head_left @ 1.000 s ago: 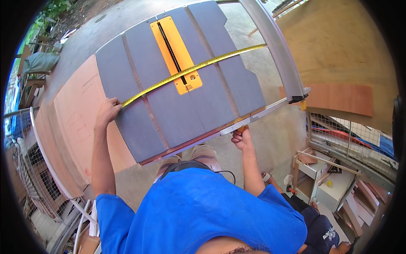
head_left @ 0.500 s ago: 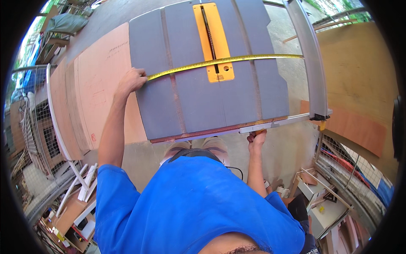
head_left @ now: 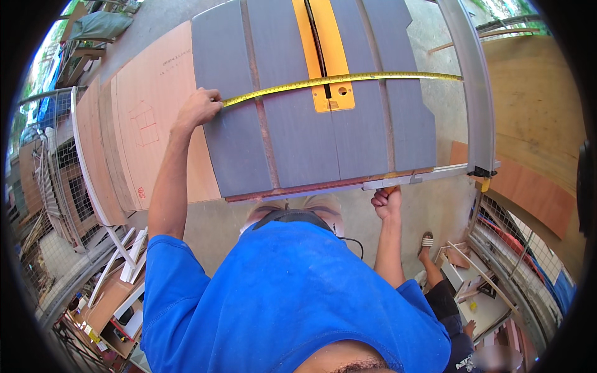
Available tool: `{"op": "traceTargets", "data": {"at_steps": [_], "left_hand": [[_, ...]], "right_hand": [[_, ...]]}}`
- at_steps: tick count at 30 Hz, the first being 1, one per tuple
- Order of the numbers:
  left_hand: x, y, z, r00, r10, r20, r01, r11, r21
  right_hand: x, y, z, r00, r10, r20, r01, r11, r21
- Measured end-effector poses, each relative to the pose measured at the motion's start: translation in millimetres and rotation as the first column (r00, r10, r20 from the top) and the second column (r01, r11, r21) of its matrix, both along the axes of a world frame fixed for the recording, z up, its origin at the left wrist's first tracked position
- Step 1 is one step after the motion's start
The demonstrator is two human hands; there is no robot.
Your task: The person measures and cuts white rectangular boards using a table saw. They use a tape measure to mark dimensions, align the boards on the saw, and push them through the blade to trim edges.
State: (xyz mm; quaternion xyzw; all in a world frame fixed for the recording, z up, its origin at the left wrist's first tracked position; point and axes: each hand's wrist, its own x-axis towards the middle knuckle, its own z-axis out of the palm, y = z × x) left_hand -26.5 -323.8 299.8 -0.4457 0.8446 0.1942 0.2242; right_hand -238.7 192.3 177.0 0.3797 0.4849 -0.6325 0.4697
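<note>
A yellow tape measure blade [head_left: 292,86] stretches across the grey table saw top [head_left: 236,149], over the yellow throat plate [head_left: 339,56] with its dark slot. Its left end is pinched in my left hand [head_left: 200,107], at the table's left edge beside a wooden board. The tape's right end reaches the long grey metal fence [head_left: 476,93]; how it is held there I cannot make out. My right hand [head_left: 388,202] is closed under the front rail [head_left: 404,180], around something orange-yellow that is mostly hidden by the fingers and the rail.
A pale wooden panel [head_left: 149,118] with pencil and red marks adjoins the table's left side. A large brown sheet [head_left: 535,105] stands beyond the fence. Another person's leg and sandal [head_left: 426,239] show at lower right, near scrap wood [head_left: 466,273]. Wire mesh racks line both sides.
The whole view has shifted slightly, with the table higher and further right. Both my hands keep their grips. The other person's leg at lower right has moved and now shows more fully.
</note>
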Motion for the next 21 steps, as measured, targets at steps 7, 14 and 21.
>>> {"op": "traceTargets", "data": {"at_steps": [7,14,21], "left_hand": [[-4,2,9,1.0,0.015,0.006,-0.016,0.999,0.042],[-2,1,5,0.999,0.045,0.006,-0.045,0.997,0.055],[2,-1,2,1.0,0.017,-0.019,-0.016,0.999,0.046]], "right_hand": [[6,3,-9,0.997,-0.026,-0.074,0.027,1.0,0.012],[14,-12,-4,0.98,-0.089,-0.18,0.115,0.984,0.139],[18,-12,-12,0.957,-0.143,-0.252,0.183,0.972,0.146]]}}
